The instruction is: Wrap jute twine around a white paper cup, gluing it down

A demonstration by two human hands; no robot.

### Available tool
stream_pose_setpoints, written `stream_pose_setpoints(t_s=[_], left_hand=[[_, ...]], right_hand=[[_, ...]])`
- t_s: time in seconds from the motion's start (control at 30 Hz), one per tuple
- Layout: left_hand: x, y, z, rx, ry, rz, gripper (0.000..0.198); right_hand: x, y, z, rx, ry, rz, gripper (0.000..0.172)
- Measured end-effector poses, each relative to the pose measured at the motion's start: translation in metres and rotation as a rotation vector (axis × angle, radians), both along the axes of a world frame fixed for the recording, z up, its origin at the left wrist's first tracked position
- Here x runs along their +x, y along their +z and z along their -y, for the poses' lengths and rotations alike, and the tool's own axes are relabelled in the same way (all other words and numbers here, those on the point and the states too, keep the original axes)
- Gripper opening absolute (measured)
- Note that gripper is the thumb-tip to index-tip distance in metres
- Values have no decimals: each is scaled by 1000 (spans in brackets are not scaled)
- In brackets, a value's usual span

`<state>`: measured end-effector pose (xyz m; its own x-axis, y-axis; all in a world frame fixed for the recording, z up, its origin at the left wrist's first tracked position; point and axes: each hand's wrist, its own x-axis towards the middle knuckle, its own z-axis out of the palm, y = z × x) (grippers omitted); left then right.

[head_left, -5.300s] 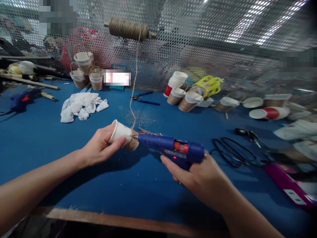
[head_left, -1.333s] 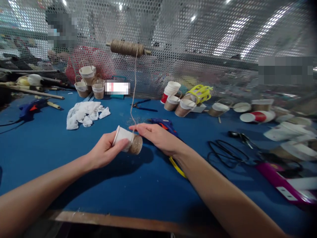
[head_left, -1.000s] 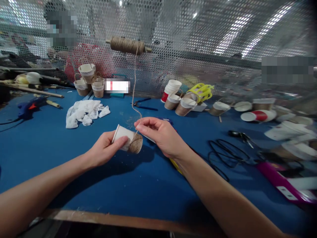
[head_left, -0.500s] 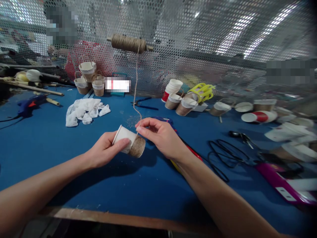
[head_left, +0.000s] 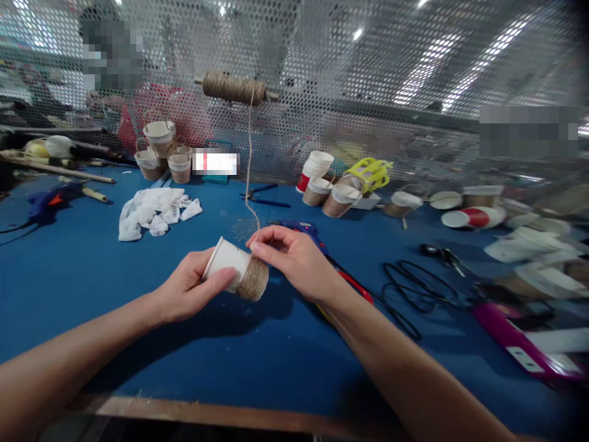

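Note:
My left hand (head_left: 186, 288) grips a white paper cup (head_left: 227, 261) held on its side over the blue table (head_left: 257, 362). The cup's bottom end is wound with brown twine (head_left: 254, 280). My right hand (head_left: 294, 258) pinches the twine strand right at the cup. The strand (head_left: 249, 178) runs up to a twine spool (head_left: 234, 88) mounted on the perforated metal screen. A blue glue gun (head_left: 306, 231) lies on the table just behind my right hand.
Twine-wrapped cups (head_left: 160, 144) stand at the back left, more cups (head_left: 329, 184) at back centre. White cloth (head_left: 150, 209), pliers (head_left: 264, 197), scissors (head_left: 444, 253), a black cord (head_left: 414, 291), a second glue gun (head_left: 46, 202) and a purple object (head_left: 519, 344) lie around. A person sits behind the screen.
The glue gun left my right hand and now lies on the table. My right hand took the twine strand and brought it down against the cup.

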<state>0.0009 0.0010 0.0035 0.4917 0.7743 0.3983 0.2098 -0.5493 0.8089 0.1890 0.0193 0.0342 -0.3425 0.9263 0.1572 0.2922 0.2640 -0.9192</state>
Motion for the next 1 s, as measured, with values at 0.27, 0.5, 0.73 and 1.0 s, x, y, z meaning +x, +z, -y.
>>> stream_pose_setpoints(t_s=[0.27, 0.5, 0.73, 1.0], left_hand=[[0, 2, 1, 116, -29, -5, 20], [0, 3, 0, 263, -49, 32, 18], [0, 4, -2, 433, -86, 61, 17], [0, 3, -3, 436, -69, 37, 16]], right_hand=[[-1, -3, 2, -14, 0, -5, 12], [-4, -4, 5, -45, -9, -47, 13], [-6, -3, 9, -53, 13, 4, 12], [-6, -5, 9, 45, 4, 49, 12]])
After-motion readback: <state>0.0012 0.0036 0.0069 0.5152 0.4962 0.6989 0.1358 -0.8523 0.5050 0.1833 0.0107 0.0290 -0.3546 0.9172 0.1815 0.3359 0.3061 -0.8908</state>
